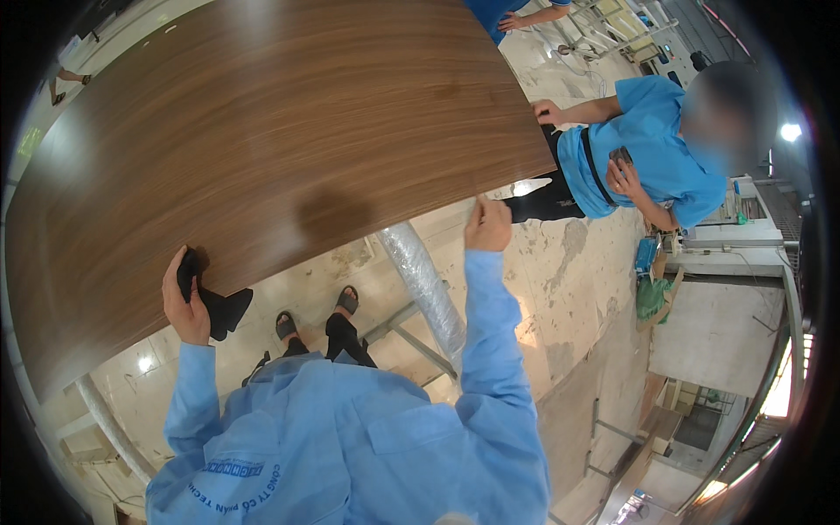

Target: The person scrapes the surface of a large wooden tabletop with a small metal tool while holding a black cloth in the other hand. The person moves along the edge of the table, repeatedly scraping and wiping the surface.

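Note:
A large brown wood-grain panel (289, 114) lies in front of me, its near edge slanting up to the right. My left hand (185, 306) is closed around a black cloth (226, 308) at the near edge on the left; part of the cloth rests on the panel and part hangs over the edge. Farther right, my right hand (488, 226) is at the same edge near the right corner. Its fingers are curled together, fingertips against the edge; whatever they may hold is hidden.
At the right end a co-worker in a blue shirt (643, 131) has one hand at the panel's edge and a small dark object (620, 156) in the other. Another person's hand (510, 21) shows at the far corner. Plastic-wrapped tubes (424, 284) pass below the panel.

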Motion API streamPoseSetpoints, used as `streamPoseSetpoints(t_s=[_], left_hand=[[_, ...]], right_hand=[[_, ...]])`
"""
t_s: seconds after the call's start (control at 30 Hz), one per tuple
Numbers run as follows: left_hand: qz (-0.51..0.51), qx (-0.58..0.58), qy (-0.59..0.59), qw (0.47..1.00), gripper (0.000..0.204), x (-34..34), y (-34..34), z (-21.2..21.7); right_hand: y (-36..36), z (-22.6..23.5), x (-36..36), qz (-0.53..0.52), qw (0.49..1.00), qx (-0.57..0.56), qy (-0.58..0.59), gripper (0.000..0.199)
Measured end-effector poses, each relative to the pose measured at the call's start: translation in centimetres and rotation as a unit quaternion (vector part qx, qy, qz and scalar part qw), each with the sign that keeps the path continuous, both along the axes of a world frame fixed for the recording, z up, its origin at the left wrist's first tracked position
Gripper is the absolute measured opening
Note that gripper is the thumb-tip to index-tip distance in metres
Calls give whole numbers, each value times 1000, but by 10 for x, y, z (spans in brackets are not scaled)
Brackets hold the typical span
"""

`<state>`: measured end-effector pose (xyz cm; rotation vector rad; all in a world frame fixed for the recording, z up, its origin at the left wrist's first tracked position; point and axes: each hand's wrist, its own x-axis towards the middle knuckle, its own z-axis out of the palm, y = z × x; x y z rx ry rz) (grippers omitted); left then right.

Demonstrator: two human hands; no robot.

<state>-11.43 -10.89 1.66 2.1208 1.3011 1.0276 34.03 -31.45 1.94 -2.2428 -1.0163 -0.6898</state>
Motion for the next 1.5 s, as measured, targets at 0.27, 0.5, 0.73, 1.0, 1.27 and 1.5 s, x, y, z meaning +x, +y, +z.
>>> streamPoseSetpoints(t_s=[0.27,0.5,0.73,1.0,1.27,1.5], left_hand=[[4,5,5,1000,51,0,-4,5],[5,19,23,1000,47,-3,-8,4],[13,19,25,999,45,-6,-18,4],[8,-1,11,1000,48,-9,-23,4],[14,17,13,1000,49,-11,-33,7],[11,18,17,1000,50,-14,-38,12]], right_hand=[[-9,-15,-66,201,974,-67,82,14],[-13,1,72,-2,998,-22,-60,11],[-22,-15,-37,185,981,-57,19,9],[-29,-2,64,-58,994,-97,-11,9],[-20,-9,-102,193,979,-39,46,16],[-25,3,-32,47,997,-49,-33,12]])
